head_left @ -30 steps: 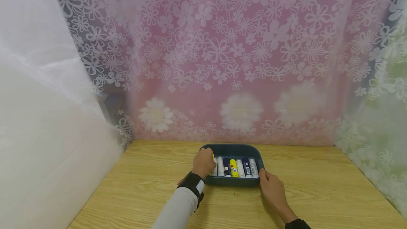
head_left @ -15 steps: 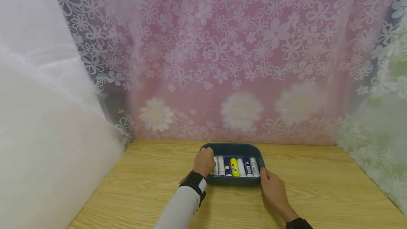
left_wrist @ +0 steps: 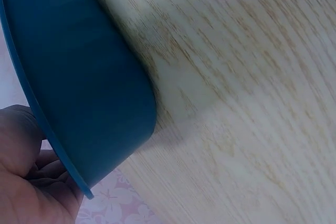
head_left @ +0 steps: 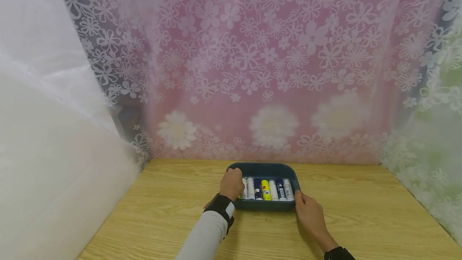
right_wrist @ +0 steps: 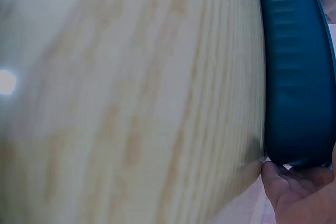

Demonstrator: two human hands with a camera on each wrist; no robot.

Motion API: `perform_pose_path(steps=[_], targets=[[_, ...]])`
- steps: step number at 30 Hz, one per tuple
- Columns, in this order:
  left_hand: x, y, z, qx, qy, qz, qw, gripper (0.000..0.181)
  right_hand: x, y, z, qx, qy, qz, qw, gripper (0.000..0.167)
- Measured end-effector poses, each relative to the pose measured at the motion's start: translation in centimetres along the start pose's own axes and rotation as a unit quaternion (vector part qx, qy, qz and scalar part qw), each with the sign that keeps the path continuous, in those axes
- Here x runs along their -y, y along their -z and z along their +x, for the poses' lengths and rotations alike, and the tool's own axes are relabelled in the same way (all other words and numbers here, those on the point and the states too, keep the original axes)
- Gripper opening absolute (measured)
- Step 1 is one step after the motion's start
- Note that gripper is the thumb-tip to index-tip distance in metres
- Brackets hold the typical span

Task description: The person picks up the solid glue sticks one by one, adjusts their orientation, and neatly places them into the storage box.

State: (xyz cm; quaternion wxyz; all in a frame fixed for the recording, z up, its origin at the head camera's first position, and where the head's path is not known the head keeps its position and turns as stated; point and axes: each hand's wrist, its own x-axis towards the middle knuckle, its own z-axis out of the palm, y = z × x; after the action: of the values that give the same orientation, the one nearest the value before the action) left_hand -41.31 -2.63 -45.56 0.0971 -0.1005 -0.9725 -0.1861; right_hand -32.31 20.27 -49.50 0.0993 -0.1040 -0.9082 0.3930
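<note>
My left hand (head_left: 231, 183) bends over the left end of a dark teal tray (head_left: 266, 206), fingers curled at a yellow glue stick of which only a sliver shows below them. In the left wrist view, the tray's wall (left_wrist: 89, 87) hides the fingertips of the left hand (left_wrist: 31, 171). My right hand (head_left: 310, 214) grips the tray's right side, thumb at the rim; in the right wrist view, fingers (right_wrist: 283, 182) lie against the outer wall. Inside, white, dark blue and yellow glue sticks (head_left: 266, 189) lie side by side in a row.
The tray stands on a wood-grain table (head_left: 162, 212) near its back edge. A pink flowered curtain (head_left: 267, 71) hangs behind. White sheeting (head_left: 54, 151) encloses the left side, and a green-tinted floral sheet (head_left: 429, 171) the right.
A second ago a bit of yellow showed beside the left knuckles; now the hand covers it. Both hands and the tray have otherwise hardly moved.
</note>
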Motion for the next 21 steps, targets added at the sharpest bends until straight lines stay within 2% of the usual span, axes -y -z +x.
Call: perform_pose_path(steps=[9,21], targets=[[0.07,-0.28,0.16,0.000,-0.002,0.018,0.9998,0.003,0.08,0.04,0.00,0.002,0.001,0.000,1.0000,0.056],[-0.08,-0.14,-0.05,-0.007,-0.002,0.003,1.0000,0.005,-0.11,0.06,0.05,-0.009,0.011,0.000,0.9999,0.054]])
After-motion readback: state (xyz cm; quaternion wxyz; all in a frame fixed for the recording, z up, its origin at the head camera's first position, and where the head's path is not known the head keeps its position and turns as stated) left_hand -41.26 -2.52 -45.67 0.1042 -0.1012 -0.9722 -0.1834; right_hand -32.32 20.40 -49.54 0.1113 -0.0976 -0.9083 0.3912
